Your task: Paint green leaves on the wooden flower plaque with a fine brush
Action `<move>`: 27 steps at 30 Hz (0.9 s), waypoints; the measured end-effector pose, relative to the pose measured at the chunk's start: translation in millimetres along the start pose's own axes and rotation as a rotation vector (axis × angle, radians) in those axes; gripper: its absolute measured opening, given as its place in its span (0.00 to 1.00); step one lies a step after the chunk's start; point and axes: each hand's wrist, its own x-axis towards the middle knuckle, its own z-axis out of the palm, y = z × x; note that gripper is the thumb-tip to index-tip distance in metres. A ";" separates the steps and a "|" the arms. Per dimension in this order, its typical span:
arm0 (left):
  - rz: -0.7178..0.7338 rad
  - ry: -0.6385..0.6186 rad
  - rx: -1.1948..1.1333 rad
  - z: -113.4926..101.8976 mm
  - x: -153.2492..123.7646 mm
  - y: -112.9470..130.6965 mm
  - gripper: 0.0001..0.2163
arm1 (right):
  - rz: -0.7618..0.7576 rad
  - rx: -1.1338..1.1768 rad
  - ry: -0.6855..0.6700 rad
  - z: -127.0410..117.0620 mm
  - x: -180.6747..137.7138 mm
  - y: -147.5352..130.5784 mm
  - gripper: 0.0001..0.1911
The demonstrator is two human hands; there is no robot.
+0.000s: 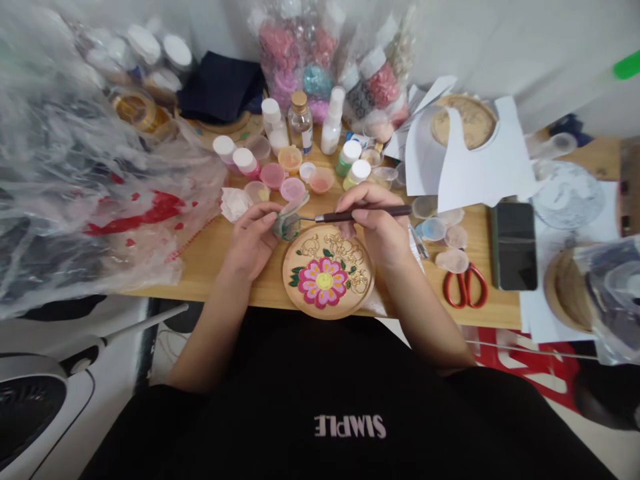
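A round wooden disc (329,272) lies at the table's front edge, with a pink and yellow flower, green leaves and gold outlines on it. My left hand (254,237) is closed on a small clear cup (288,225) with green stuff inside, held just above the disc's left rim. My right hand (376,223) is closed on a thin dark-handled tool (365,213), held level. Its metal tip reaches left into the cup.
Small pots of pink, orange and yellow colour (291,189) and white-capped bottles (331,122) stand behind the disc. Red scissors (466,287), a black phone (515,245), loose lids (434,229) and white paper (480,163) lie to the right. Crumpled plastic bags (85,187) cover the left.
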 end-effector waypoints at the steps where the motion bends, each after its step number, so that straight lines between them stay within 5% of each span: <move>1: 0.007 -0.004 0.004 -0.7 0.8 -0.9 0.04 | -0.008 0.013 -0.005 -0.1 0.1 0.3 0.06; 27: 0.056 -0.065 0.047 -8.7 2.7 -5.9 0.07 | 0.121 -0.054 -0.135 5.3 -0.1 -8.8 0.04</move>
